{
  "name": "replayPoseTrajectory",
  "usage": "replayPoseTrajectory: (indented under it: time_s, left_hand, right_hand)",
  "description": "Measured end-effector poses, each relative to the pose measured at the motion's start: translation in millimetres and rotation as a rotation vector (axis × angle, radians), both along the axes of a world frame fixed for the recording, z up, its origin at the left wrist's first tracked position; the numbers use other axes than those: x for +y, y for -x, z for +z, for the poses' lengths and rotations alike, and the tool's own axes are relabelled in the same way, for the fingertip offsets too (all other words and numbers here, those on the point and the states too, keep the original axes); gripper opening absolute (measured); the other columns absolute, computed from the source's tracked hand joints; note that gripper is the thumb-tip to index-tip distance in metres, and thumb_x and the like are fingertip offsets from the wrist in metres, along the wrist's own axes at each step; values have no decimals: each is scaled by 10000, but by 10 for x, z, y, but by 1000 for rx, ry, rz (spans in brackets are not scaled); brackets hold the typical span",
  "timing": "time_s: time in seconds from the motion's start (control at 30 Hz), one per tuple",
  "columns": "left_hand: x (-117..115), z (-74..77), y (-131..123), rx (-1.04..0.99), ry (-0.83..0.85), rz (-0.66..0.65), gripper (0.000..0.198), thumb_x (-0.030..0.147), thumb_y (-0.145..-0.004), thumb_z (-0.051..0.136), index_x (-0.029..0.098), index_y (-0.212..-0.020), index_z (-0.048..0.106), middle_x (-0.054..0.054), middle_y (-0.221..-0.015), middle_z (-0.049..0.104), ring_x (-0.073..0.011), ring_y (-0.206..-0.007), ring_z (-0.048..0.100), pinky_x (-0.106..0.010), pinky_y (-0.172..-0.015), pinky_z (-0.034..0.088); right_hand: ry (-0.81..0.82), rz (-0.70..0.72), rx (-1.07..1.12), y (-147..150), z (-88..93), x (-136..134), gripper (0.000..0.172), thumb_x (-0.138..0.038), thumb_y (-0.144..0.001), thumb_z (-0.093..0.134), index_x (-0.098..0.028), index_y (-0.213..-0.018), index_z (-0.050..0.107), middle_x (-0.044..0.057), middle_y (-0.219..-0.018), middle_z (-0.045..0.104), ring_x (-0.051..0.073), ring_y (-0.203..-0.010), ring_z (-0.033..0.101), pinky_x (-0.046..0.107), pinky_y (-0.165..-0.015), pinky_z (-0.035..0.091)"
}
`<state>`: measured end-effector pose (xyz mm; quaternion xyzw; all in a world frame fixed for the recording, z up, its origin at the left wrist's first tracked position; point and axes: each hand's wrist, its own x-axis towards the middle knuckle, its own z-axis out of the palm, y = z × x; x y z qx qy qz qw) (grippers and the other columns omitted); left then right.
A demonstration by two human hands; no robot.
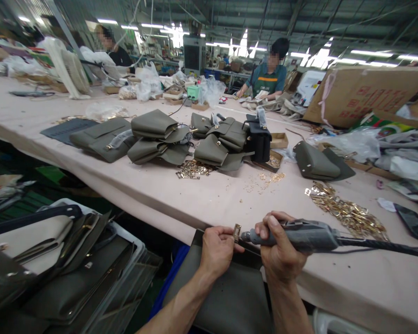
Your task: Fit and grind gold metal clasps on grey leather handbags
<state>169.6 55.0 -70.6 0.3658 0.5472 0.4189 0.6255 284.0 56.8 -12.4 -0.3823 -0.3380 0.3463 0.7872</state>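
Observation:
My right hand (281,248) is wrapped round a dark corded electric screwdriver (308,235), its tip pointing left. Just ahead of that tip, the fingers of my left hand (218,248) pinch a small gold metal buckle plate (237,232). Whether the tip touches the plate, I cannot tell. Beneath both hands lies a grey-green leather bag piece (230,292), across my lap and against the table edge.
Several grey-green bags (155,125) and a black bag (259,139) stand on the pale table (160,204). Gold fittings (348,208) lie heaped at right, near a phone (412,220). A crate (139,246) of bags is at lower left. A co-worker (269,76) sits opposite.

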Motion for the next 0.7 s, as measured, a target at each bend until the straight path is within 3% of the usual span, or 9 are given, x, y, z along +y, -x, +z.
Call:
replayPoseTrajectory:
  time_s: [0.5, 0.7]
  left_hand:
    - [-4, -40, -12, -24, -20, 17, 200, 78, -771, 617, 90, -925, 744, -105, -747, 794, -243, -622, 779, -232, -558, 585]
    - [-7, -51, -11, -54, -44, 10, 188, 89, -761, 611, 97, -890, 747, -113, -776, 797, -245, -627, 778, -242, -548, 593]
  right_hand:
    - [-49, 76, -163, 86, -24, -110, 117, -168, -912, 742, -195, -1008, 682, -4, -752, 607, 133, -555, 576, 301, -565, 493]
    - [-33, 91, -242, 38, -132, -130, 105, -220, -904, 776, -211, -979, 703, -13, -764, 602, 124, -528, 552, 309, -556, 488]
